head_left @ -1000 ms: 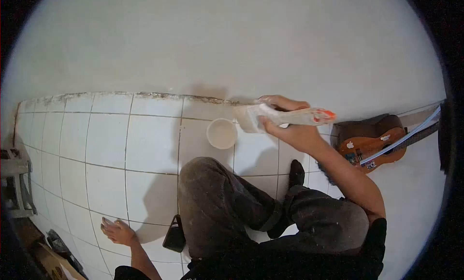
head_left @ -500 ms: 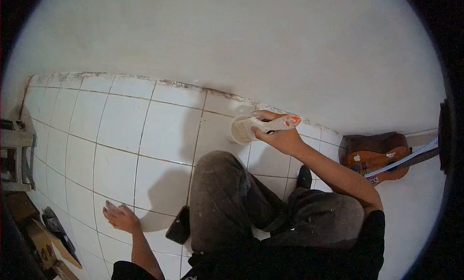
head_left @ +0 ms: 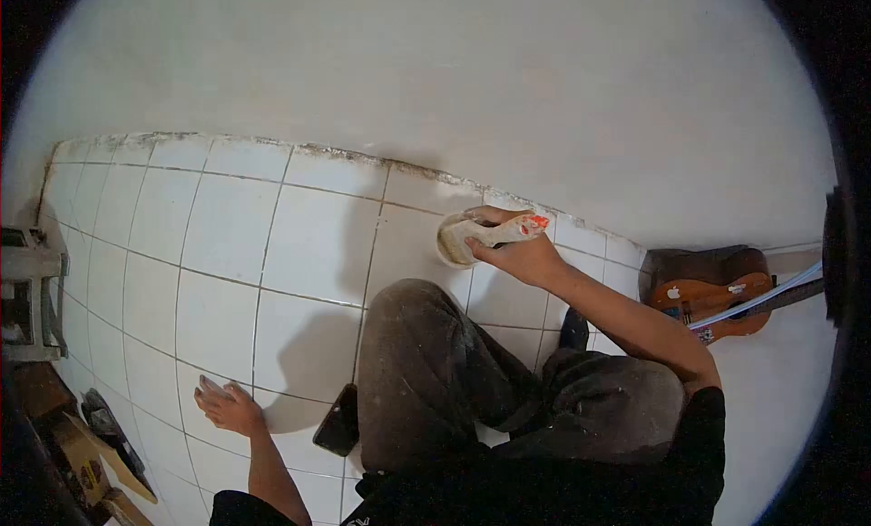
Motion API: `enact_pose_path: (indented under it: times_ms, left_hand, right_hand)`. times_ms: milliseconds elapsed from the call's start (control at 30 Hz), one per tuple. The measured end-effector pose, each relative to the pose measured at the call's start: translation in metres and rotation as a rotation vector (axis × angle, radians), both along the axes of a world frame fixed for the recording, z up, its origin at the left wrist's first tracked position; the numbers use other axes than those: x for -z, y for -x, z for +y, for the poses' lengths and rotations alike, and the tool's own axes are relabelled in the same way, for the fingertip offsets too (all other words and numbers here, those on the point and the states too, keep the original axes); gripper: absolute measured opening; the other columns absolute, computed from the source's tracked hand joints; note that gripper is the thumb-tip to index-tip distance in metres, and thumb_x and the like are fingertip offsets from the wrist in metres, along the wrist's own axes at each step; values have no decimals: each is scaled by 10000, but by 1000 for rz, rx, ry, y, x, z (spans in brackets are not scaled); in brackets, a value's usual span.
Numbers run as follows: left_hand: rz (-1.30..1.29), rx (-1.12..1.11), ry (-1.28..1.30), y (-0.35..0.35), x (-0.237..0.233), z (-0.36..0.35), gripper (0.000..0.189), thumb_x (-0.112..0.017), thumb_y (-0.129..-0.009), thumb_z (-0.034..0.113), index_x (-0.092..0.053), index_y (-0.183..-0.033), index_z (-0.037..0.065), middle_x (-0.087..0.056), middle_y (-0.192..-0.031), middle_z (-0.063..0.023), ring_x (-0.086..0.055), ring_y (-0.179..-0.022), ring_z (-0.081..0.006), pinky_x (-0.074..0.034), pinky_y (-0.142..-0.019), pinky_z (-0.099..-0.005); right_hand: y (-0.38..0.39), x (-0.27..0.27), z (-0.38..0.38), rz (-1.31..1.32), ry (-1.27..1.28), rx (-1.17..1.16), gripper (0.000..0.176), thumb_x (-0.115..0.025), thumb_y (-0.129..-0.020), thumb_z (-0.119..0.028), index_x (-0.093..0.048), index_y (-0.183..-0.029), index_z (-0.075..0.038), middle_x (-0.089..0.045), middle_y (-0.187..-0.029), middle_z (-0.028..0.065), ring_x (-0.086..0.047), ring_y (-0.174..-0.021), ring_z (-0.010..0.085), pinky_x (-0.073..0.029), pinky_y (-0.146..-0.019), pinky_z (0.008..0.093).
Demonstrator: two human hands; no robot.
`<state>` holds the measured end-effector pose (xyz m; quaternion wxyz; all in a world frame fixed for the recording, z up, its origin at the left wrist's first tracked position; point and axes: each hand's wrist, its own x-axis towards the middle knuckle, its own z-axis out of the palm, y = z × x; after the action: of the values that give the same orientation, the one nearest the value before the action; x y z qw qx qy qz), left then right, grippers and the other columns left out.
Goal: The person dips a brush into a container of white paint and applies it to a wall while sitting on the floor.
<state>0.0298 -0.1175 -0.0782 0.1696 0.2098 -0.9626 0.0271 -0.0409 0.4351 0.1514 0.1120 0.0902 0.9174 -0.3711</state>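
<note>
My right hand [head_left: 511, 239] is closed around a paint-smeared paintbrush [head_left: 499, 230] whose handle ends in orange. The brush's head end reaches into a round whitish tub [head_left: 444, 244] near the wall, and the bristles are hard to pick out inside it. Over the white tiles at lower left, my left hand [head_left: 229, 409] hangs with its fingers apart and holds nothing. A dark phone [head_left: 337, 421] lies on the floor between that hand and my knee.
A pale wall [head_left: 435, 72] meets the tiled floor [head_left: 218, 308] along a stained edge. To the right, a guitar [head_left: 717, 294] leans by the wall. At the left are a grey stool-like piece [head_left: 32, 290] and an opened cardboard box [head_left: 95, 462].
My right hand and the brush handle have shifted slightly left, with the brush still at the tub. My left hand has barely moved.
</note>
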Motion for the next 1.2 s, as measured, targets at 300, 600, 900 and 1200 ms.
enact_pose_path:
  times_ms: [300,600,900,1200]
  left_hand:
    - [-9,-13,-21,1,-2,1,528,-387,-968,404,-422,-1436,164,-395,-1445,-180,-402,-1316,-370,-346,-1049,-528]
    - [-55,-32,-53,-1,-4,4,565,-378,-964,432,-377,-1467,174,-362,-1489,-160,-322,-1394,-343,-286,-1107,-522]
    - [-87,-61,-73,2,-12,10,559,-398,-944,390,-391,-1463,182,-372,-1478,-167,-338,-1381,-335,-283,-1102,-508]
    - [-58,-77,-8,-2,11,-8,557,-371,-952,426,-377,-1469,219,-371,-1483,-139,-368,-1365,-315,-332,-1058,-503]
  right_hand:
    - [0,8,0,-16,56,22,436,-733,-835,-250,-638,-1208,-47,-708,-1036,121,-678,-904,183,-527,-852,297]
    - [-6,-6,2,58,0,51,435,-734,-856,-262,-639,-1202,-15,-710,-1021,111,-660,-866,154,-527,-808,286]
    - [-25,-21,29,17,288,445,540,-755,-854,-226,-553,-1243,89,-672,-1042,111,-641,-914,150,-529,-790,273]
    - [-52,-48,56,122,873,842,358,-654,-925,-245,-570,-1192,-22,-632,-1096,62,-644,-953,158,-555,-800,294]
